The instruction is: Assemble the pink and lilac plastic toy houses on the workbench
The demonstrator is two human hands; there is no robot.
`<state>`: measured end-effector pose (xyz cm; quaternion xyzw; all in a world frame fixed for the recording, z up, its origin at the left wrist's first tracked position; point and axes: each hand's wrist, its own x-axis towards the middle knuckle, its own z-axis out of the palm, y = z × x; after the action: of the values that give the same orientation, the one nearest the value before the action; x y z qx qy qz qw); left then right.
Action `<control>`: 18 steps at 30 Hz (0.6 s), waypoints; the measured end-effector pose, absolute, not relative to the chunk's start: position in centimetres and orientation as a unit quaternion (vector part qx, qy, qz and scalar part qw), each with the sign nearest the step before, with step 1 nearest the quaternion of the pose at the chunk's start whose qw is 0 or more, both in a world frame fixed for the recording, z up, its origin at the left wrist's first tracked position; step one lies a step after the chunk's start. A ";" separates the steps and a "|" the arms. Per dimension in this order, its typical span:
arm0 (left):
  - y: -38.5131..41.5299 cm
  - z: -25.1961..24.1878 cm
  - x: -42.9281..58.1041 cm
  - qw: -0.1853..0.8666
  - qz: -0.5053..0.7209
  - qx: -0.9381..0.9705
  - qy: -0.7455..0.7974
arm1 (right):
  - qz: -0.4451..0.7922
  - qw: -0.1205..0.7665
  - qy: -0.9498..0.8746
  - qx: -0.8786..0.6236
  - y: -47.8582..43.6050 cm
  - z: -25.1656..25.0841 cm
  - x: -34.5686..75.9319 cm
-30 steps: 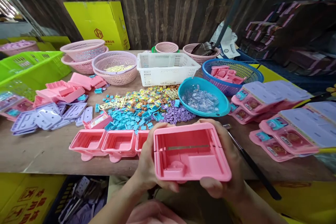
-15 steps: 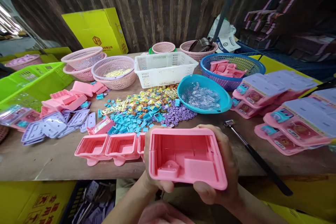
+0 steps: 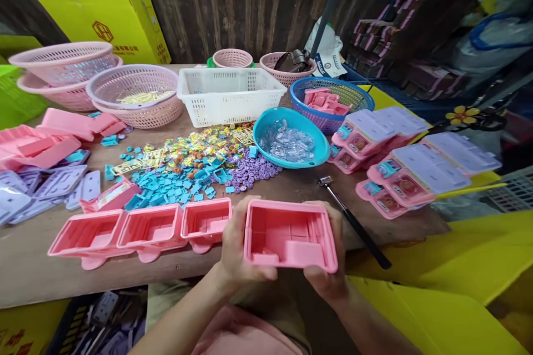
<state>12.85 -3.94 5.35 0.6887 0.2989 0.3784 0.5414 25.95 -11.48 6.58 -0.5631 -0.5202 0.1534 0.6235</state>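
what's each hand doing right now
Left hand: closed on the left end of the pink box.
Right hand: closed on the right end of the same box.

Soft, moderate light spreads over the surface (image 3: 25, 269) around the white basket (image 3: 231, 108); its source is out of view. Behind the basket the wall (image 3: 250, 11) is dim, and far to its right stacked bundles (image 3: 402, 39) soften into gloom. Left of it, the wide lens stretches the yellow carton (image 3: 83, 3). Nearer than it, clear pieces (image 3: 287, 144) glint and the pink case (image 3: 303, 254) darkens inside.

Boxes (image 3: 152, 240) left of hands (image 3: 234, 247), hammer (image 3: 357, 226) right — basin (image 3: 297, 165) behind
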 end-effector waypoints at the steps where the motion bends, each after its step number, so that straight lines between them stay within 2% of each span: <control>1: -3.7 5.6 13.3 0.538 0.382 0.688 0.301 | 0.181 0.630 -0.494 -0.571 -11.2 6.3 26.0; 4: -1.9 6.1 14.7 0.549 0.328 0.681 0.357 | 0.322 0.622 -0.395 -0.595 -10.1 4.8 27.0; 6: -0.1 6.0 15.6 0.572 0.242 0.674 0.400 | 0.378 0.569 -0.393 -0.616 -9.6 3.5 28.9; 7: 0.8 5.9 16.0 0.580 0.193 0.677 0.411 | 0.359 0.539 -0.415 -0.639 -9.6 2.9 30.2; 9: 2.4 5.7 16.8 0.558 0.093 0.708 0.422 | 0.218 0.462 -0.471 -0.719 -10.0 1.8 33.3; 11: 3.1 5.9 17.5 0.473 0.023 0.764 0.437 | 0.037 0.375 -0.484 -0.790 -10.7 0.9 36.4; 12: 3.2 6.1 17.8 0.413 0.008 0.789 0.455 | -0.016 0.342 -0.478 -0.809 -11.1 0.5 37.6; 15: 1.8 7.0 18.7 0.244 0.022 0.822 0.515 | -0.028 0.295 -0.468 -0.833 -12.0 -0.1 39.4; 18: -0.3 7.5 19.2 0.165 -0.005 0.839 0.519 | 0.002 0.269 -0.474 -0.838 -12.6 0.3 38.9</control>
<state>19.17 -0.27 7.46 0.8385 0.5192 -0.0048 0.1652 38.85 -12.63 0.27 -0.8384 -0.4740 0.0021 0.2691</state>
